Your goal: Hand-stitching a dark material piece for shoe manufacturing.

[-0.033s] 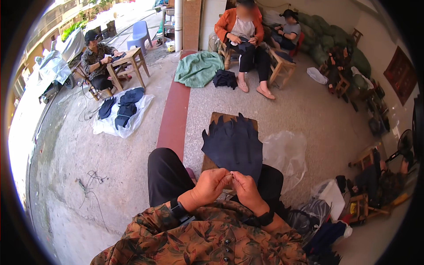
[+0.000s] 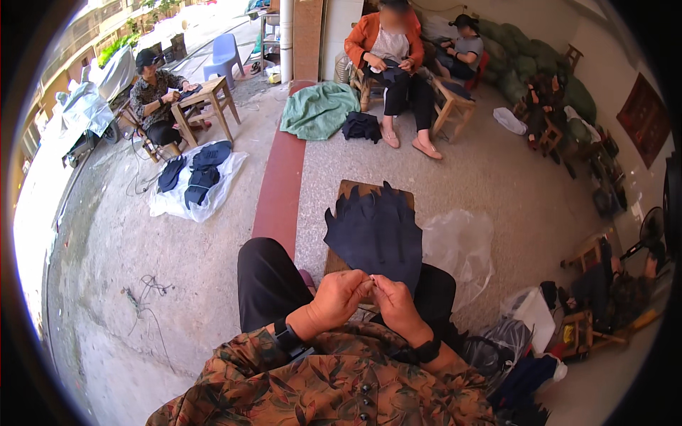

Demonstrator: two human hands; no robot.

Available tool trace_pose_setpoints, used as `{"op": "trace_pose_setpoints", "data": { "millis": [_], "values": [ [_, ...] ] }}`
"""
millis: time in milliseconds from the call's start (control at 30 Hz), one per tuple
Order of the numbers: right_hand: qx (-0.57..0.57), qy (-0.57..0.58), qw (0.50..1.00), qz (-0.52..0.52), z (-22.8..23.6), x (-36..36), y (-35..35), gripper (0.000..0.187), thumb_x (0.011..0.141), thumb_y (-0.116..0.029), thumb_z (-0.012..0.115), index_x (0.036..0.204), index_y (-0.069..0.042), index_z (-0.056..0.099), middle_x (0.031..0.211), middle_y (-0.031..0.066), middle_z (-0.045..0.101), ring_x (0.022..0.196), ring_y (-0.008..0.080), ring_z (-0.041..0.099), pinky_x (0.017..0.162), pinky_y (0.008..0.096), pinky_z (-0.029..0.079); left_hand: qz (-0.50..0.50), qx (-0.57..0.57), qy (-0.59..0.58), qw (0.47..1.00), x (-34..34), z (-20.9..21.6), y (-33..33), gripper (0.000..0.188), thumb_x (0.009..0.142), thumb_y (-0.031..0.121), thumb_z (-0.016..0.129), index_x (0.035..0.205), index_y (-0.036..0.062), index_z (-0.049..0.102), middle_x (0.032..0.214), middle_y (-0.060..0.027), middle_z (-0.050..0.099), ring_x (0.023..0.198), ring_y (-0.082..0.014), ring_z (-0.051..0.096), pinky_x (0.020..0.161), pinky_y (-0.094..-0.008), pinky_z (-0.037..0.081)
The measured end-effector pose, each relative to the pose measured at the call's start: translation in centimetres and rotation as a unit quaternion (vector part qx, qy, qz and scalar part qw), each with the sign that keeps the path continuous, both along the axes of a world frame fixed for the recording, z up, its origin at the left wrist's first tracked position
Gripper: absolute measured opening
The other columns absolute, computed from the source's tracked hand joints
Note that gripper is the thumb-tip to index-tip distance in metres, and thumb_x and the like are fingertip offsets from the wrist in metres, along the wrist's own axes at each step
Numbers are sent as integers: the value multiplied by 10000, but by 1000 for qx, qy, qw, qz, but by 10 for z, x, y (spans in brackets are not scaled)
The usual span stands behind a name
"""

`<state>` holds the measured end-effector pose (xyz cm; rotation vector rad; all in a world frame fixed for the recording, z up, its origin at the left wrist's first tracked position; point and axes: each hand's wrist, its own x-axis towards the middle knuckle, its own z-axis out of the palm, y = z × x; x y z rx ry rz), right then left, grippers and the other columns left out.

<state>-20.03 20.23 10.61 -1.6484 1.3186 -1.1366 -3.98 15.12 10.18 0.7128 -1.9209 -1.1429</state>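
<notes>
My left hand [image 2: 339,297] and my right hand [image 2: 398,305] meet above my lap, thumbs and forefingers pinched together, fingertips touching. Whatever sits between the fingertips is too small to make out. Just beyond them, dark navy fabric pieces [image 2: 380,238] with jagged, finger-like far edges lie on a small wooden stool [image 2: 335,264]. The near end of the fabric reaches close to my right hand, between my knees. Dark bands circle both of my wrists.
Clear plastic sheeting [image 2: 458,248] lies right of the stool. Bags and dark cloth [image 2: 522,380] crowd the lower right, near a fan [image 2: 650,227]. Loose cord [image 2: 145,295] lies on the left floor. Seated people work beyond, around a green cloth [image 2: 321,111] and a wooden table [image 2: 206,99].
</notes>
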Motion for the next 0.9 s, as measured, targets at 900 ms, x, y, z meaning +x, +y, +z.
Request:
{"op": "trace_pose_setpoints", "data": {
  "millis": [900],
  "values": [
    [-24, 52, 998, -18, 1, 11, -2, 260, 893, 23, 445, 1124, 101, 535, 978, 307, 610, 945, 427, 611, 776, 391, 517, 106, -114, -16, 988, -7, -1, -1, 137, 825, 36, 584, 702, 19, 528, 599, -155, 533, 543, -340, 567, 492, -375, 443]
  ]
}}
